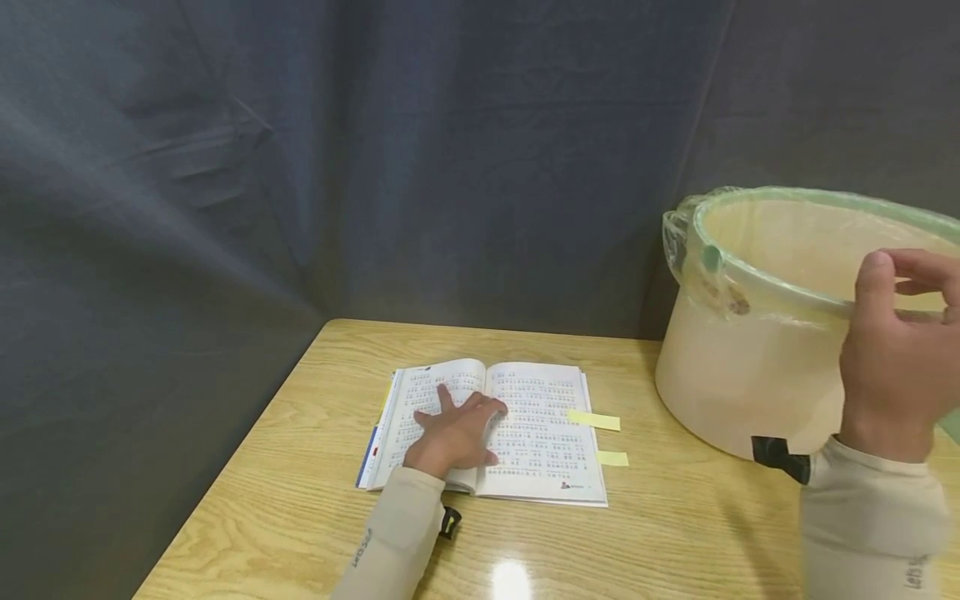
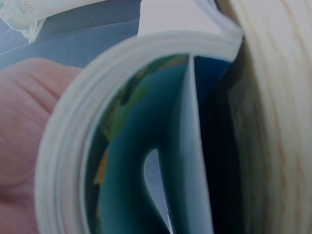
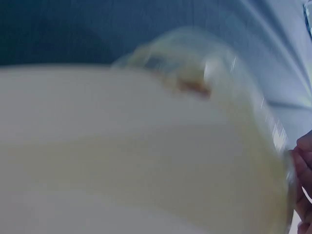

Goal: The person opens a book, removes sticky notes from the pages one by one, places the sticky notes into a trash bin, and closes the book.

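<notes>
An open book with printed text lies on the wooden table, two yellow sticky strips jutting from its right page. Across its left page and the centre fold, my left hand presses with spread fingers. The left wrist view has the book's curved page block close up, beside part of that hand. My right hand is raised at the near rim of a large pale bin, thumb and fingers bent toward each other. Whether anything sits between those fingertips cannot be made out. In the right wrist view, its fingers appear at the right edge.
A clear plastic liner is folded over the bin's green rim, bunched at the left with a brownish patch. Dark curtain hangs behind and left of the table. The bin stands right of the book.
</notes>
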A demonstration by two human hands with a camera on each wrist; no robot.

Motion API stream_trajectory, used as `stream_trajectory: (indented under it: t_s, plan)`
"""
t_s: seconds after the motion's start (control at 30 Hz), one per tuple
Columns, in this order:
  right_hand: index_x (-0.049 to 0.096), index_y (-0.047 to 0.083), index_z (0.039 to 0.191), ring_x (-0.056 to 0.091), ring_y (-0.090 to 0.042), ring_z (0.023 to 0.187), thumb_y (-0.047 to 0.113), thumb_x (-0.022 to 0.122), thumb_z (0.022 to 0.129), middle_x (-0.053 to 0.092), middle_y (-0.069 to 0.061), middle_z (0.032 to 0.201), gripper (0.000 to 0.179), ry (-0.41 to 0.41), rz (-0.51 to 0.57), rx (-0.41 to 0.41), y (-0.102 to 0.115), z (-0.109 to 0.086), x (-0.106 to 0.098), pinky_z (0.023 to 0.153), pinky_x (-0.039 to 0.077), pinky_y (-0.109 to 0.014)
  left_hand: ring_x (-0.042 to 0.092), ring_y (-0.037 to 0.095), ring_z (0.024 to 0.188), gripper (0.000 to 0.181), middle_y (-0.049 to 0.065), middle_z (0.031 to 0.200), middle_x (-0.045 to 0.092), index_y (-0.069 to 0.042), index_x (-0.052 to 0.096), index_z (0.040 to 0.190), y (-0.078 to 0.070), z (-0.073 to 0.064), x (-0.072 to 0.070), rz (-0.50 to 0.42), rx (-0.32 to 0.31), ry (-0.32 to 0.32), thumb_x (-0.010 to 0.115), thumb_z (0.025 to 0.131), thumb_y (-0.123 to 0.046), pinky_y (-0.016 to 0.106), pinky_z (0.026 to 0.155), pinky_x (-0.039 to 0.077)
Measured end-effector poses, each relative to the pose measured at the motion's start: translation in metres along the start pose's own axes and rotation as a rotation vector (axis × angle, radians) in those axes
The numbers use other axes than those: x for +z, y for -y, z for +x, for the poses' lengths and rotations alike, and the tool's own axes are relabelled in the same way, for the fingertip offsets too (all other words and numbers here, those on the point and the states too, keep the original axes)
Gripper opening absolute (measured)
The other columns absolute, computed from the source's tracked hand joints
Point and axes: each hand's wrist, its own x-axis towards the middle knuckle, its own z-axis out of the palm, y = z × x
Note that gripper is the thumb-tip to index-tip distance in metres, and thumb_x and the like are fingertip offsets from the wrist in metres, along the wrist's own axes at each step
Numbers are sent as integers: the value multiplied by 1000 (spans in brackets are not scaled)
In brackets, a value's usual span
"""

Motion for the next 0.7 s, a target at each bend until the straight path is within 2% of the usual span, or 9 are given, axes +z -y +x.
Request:
stream_trajectory:
  t_s: [0.03, 0.1, 0.17, 0.23, 0.3, 0.4, 0.53, 0.7]
  plan:
    - [77, 28, 95, 43, 18, 74, 32, 61, 92, 57, 32, 87, 17, -14, 23, -73, 3, -3, 2, 72, 38, -5, 5, 60, 147, 67, -4, 156, 42, -35, 52, 140, 0, 0, 0, -2, 1, 1, 81, 80, -29, 88, 99, 19]
    - [80, 15, 86, 44, 21, 76, 28, 64, 90, 69, 14, 80, 21, -36, 76, -207, 12, -12, 8, 84, 36, -9, 5, 60, 147, 66, -4, 157, 41, -35, 52, 140, 0, 0, 1, -2, 3, 0, 81, 80, -29, 88, 99, 19]
    - [80, 4, 82, 44, 22, 81, 25, 66, 88, 74, -7, 76, 26, -35, 117, -341, 20, -22, 15, 86, 32, -15, 5, 60, 147, 65, -3, 157, 40, -36, 53, 139, 1, 1, 1, 4, 5, 1, 81, 80, -29, 88, 99, 19]
    - [78, -2, 83, 54, 9, 74, 21, 68, 86, 71, -26, 78, 26, 7, 170, -440, 27, -33, 22, 84, 30, -17, 5, 60, 147, 65, -3, 158, 39, -38, 52, 139, 0, 1, 0, 14, 5, 6, 81, 81, -29, 88, 99, 20]
    - [77, -3, 84, 59, -9, 71, 19, 69, 86, 70, -25, 76, 24, 109, 194, -530, 29, -43, 26, 80, 28, -18, 5, 59, 148, 65, -3, 158, 39, -39, 52, 139, 0, 1, -1, 24, 6, 10, 80, 81, -30, 88, 98, 20]
    - [76, -2, 87, 57, -32, 70, 15, 70, 87, 70, -20, 74, 19, 302, 186, -654, 26, -53, 32, 72, 33, -25, 5, 59, 148, 64, -4, 158, 40, -39, 53, 139, -1, 0, -1, 35, 7, 13, 80, 82, -30, 88, 98, 21]
    - [74, 3, 89, 59, -26, 72, 9, 74, 84, 71, -13, 75, 8, 536, 118, -765, 16, -59, 41, 70, 37, -36, 4, 59, 148, 62, -4, 158, 39, -39, 55, 139, -1, 0, -1, 41, 3, 17, 79, 82, -31, 88, 99, 21]
    - [73, 8, 88, 61, -20, 70, 8, 76, 82, 71, -5, 75, 6, 705, 42, -851, 6, -66, 50, 68, 42, -35, 3, 59, 148, 61, -5, 158, 39, -39, 57, 138, -1, 0, -1, 41, -4, 19, 79, 82, -31, 87, 100, 19]
